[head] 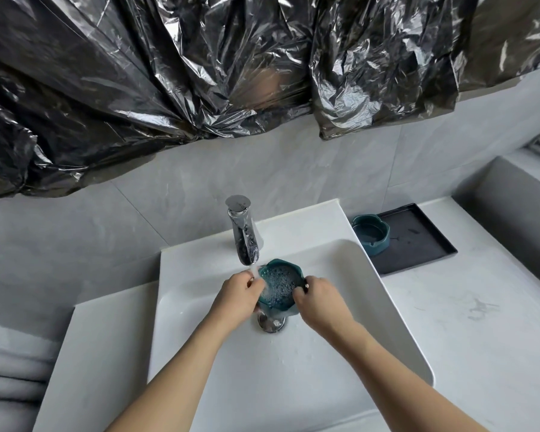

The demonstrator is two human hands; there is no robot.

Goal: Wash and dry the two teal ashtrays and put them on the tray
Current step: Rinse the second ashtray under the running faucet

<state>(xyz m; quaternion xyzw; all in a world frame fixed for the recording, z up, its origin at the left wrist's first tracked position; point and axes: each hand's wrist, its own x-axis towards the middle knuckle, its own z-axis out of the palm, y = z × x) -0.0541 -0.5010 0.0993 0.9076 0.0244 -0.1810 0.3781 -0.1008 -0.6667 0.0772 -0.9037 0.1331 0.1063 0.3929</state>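
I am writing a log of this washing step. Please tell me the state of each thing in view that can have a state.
Faucet: on, water running.
Ashtray in the sink: tilted under the stream, bubbly water inside.
Left hand: gripping that ashtray's left rim.
Right hand: gripping its right rim.
Second ashtray: upright on the tray's near-left end.
Tray: on the counter, droplets on it.
Sink: wet, drain open.

Faucet (243,235): polished chrome metal, mirror-glossy. Right of faucet, ashtray (370,234): teal glazed ceramic, glossy; tray (424,236) under it: black, matt. Below faucet: sink (371,307) smooth white, slight sheen; second ashtray (279,283) wet, foamy; drain (271,323) shiny metal. Above faucet: plastic sheeting (169,73) black, crinkled, glossy; wall (169,188) grey matt tile.
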